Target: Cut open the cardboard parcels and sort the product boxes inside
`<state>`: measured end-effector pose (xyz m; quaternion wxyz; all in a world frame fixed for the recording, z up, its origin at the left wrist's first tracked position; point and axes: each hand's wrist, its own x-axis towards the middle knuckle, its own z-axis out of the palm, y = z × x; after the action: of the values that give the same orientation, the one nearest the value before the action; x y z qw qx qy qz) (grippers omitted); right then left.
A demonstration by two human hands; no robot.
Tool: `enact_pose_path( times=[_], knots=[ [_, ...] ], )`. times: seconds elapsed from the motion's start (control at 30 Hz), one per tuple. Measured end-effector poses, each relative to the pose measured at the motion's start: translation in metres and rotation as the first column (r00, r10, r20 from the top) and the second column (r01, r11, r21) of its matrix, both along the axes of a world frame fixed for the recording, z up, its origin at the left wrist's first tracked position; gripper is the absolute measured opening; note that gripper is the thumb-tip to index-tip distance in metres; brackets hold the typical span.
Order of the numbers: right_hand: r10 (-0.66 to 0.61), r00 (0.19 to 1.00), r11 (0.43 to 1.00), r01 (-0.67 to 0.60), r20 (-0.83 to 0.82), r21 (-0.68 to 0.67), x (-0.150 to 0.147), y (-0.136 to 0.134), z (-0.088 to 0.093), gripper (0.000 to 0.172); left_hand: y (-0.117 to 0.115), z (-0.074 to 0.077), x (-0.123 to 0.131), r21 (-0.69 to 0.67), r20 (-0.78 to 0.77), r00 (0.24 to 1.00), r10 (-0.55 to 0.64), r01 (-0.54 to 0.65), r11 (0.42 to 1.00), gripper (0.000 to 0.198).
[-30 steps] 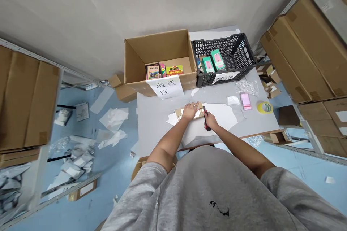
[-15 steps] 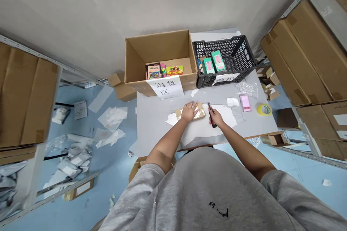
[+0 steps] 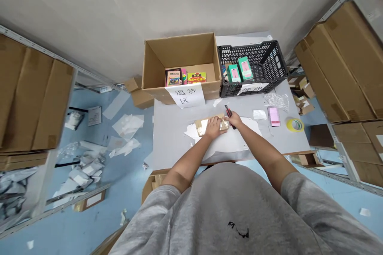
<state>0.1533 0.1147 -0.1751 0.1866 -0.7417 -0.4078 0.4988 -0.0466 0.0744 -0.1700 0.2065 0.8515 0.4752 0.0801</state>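
Note:
A small flat cardboard box (image 3: 202,128), wrapped in shiny clear tape, lies on white paper sheeting (image 3: 229,143) near the front of the table. My left hand (image 3: 213,126) is over the box, fingers across its top and thumb along its near side, gripping it. At the box's right end, my right hand (image 3: 233,120) is closed round a red and black box cutter (image 3: 229,112), whose tip points up and away from me. The right fingertips reach the box's right end; whether they press on it I cannot tell.
Behind stand a large open carton (image 3: 179,40) with packaged items and a black plastic crate (image 3: 269,87) with green boxes. Bubble wrap (image 3: 277,101), a pink-screened phone (image 3: 273,116) and a yellow tape roll (image 3: 295,124) lie right on the table (image 3: 170,135). Carton-filled shelves flank both sides.
My right hand has moved left with the box cutter, up to the box's right end. My left hand has shifted its grip, and the box is turned slightly. The view has shifted a little.

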Motion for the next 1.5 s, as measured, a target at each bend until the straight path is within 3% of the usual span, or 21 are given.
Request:
enact_pose_path(
  times=[0.1, 0.2, 0.33, 0.43, 0.53, 0.8, 0.97, 1.3, 1.4, 1.5],
  knots=[
    [0.027, 0.998, 1.0, -0.027, 0.055, 0.012, -0.001, -0.002, 0.004, 0.042, 0.002, -0.002, 0.011, -0.014, -0.055, 0.998, 0.005, -0.005, 1.0, 0.062],
    [0.015, 1.0, 1.0, -0.014, -0.014, 0.014, 0.003, -0.015, 0.008, 0.043, 0.005, -0.004, 0.016, -0.023, -0.084, 0.996, 0.026, -0.028, 0.999, 0.062],
    [-0.03, 0.961, 0.999, 0.033, -0.275, 0.007, 0.025, -0.056, 0.014, 0.06, 0.009, -0.006, 0.014, -0.03, -0.089, 0.996, 0.002, -0.005, 1.0, 0.062],
    [0.06, 0.931, 0.998, -0.054, -0.361, 0.027, 0.042, -0.087, 0.021, 0.076, 0.012, -0.006, 0.011, -0.03, -0.083, 0.996, -0.036, 0.034, 0.999, 0.063],
    [0.136, 0.917, 0.991, -0.125, -0.376, 0.054, 0.047, -0.101, 0.026, 0.078, 0.012, -0.005, 0.01, -0.032, -0.101, 0.993, -0.067, 0.064, 0.997, 0.063],
    [0.176, 0.918, 0.984, -0.156, -0.354, 0.084, 0.035, -0.095, 0.01, 0.071, 0.003, -0.007, 0.008, 0.004, -0.104, 0.989, -0.109, 0.11, 0.994, 0.049],
    [0.159, 0.948, 0.984, -0.129, -0.276, 0.123, 0.031, -0.103, -0.001, 0.067, -0.001, -0.013, 0.009, 0.018, -0.089, 0.989, -0.114, 0.116, 0.993, 0.05],
    [0.159, 0.927, 0.987, -0.16, -0.339, 0.025, 0.034, -0.11, 0.015, 0.069, 0.006, -0.008, 0.01, -0.014, -0.057, 0.994, -0.097, 0.096, 0.995, 0.046],
    [0.15, 0.942, 0.989, -0.148, -0.299, 0.032, 0.036, -0.103, 0.02, 0.068, 0.012, -0.001, 0.008, -0.034, -0.047, 0.997, -0.059, 0.057, 0.998, 0.056],
    [0.098, 0.985, 0.992, -0.085, -0.145, 0.094, 0.037, -0.098, 0.024, 0.06, 0.02, 0.006, -0.006, -0.017, -0.069, 0.998, -0.001, -0.001, 1.0, 0.086]
  ],
)
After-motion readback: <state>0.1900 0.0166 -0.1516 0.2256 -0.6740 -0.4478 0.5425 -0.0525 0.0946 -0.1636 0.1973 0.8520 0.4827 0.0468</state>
